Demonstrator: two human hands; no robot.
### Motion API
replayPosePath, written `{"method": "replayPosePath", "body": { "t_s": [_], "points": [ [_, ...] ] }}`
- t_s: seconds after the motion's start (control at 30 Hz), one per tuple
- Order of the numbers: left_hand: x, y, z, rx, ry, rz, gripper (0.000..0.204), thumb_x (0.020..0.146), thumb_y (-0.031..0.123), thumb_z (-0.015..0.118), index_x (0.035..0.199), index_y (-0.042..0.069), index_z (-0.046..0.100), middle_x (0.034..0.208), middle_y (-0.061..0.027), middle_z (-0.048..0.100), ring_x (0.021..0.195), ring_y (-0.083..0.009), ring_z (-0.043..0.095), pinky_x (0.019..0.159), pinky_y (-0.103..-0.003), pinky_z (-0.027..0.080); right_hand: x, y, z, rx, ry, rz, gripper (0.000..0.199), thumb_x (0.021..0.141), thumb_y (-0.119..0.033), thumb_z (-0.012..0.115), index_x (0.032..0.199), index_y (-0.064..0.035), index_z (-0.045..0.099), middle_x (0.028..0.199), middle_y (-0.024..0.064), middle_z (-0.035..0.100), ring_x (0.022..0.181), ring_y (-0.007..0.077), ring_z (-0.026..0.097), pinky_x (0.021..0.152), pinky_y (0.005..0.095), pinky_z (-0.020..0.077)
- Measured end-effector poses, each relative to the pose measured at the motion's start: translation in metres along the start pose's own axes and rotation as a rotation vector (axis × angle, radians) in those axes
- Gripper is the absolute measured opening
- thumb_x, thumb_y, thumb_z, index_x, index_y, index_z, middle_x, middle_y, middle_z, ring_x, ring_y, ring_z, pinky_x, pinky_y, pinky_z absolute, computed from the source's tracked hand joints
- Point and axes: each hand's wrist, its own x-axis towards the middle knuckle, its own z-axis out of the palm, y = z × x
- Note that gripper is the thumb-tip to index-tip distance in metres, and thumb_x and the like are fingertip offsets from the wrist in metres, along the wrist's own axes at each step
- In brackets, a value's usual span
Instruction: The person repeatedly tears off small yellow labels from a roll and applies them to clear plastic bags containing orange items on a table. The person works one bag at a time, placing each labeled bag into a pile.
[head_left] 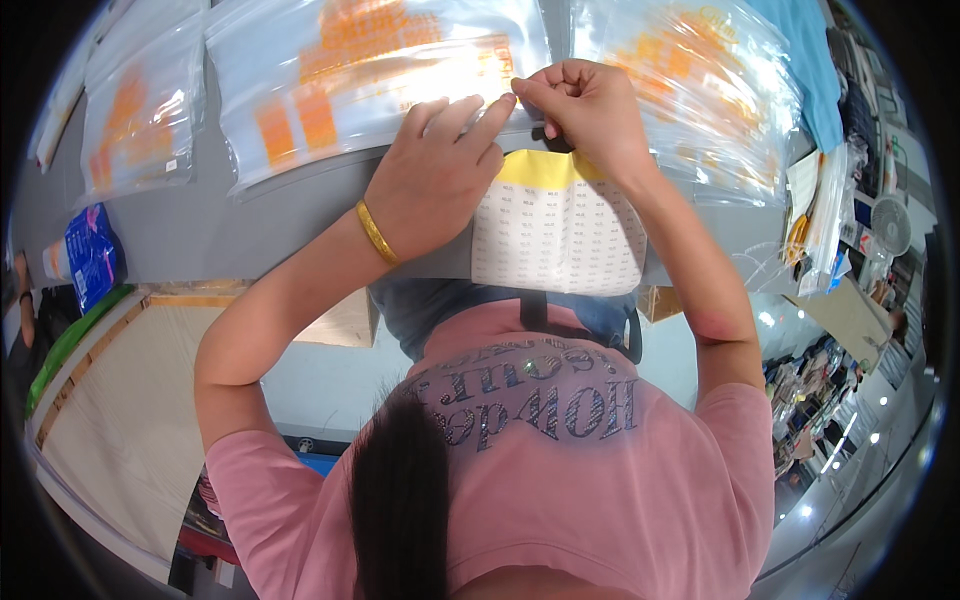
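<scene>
Yellow-topped sticker sheet (556,225) is lying on the grey desk (250,225) edge. Right hand (590,110) is pinching a sticker; left hand (440,165) is pressing fingers flat. Advise peeling slowly, steadying the clear bag (370,70) beneath.

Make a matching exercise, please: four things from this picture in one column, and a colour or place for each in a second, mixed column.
Things:
1. bangle
2. label sheet
3. blue packet
4. fan

Descriptions:
A. far right edge
B. gold, on the left wrist
C. far left on the table
D. white with a yellow top strip, under both hands

Pairs: 1-B, 2-D, 3-C, 4-A
</scene>
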Motion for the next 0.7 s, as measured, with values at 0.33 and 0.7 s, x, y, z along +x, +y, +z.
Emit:
{"method": "replayPosePath", "body": {
  "t_s": [0.33,0.7],
  "points": [
    [0.001,0.000,-0.012,-0.224,-0.035,-0.081,0.010,0.089,0.006,0.065,0.095,-0.002,0.066,0.146,-0.0118,0.058,0.129,-0.0324,0.053,0.108,-0.045,0.043,0.034,-0.016,-0.002,-0.851,0.474,-0.725,0.047,0.087,-0.041,0.081,0.076,0.0025,0.068,0.066,0.0168,0.067,0.053,0.0276,0.060,0.055,0.0366,0.0506],
    [-0.020,0.021,-0.061,-0.415,-0.082,-0.164,0.015,0.095,0.005,0.062,0.108,-0.001,0.066,0.123,-0.0146,0.068,0.112,-0.0358,0.063,0.094,-0.043,0.052,0.032,-0.036,0.013,-1.029,0.742,-0.809,0.031,0.102,-0.028,0.061,0.096,-0.0011,0.075,0.083,0.0095,0.077,0.059,0.0186,0.061,0.055,0.0282,0.0465]
  ]
}}
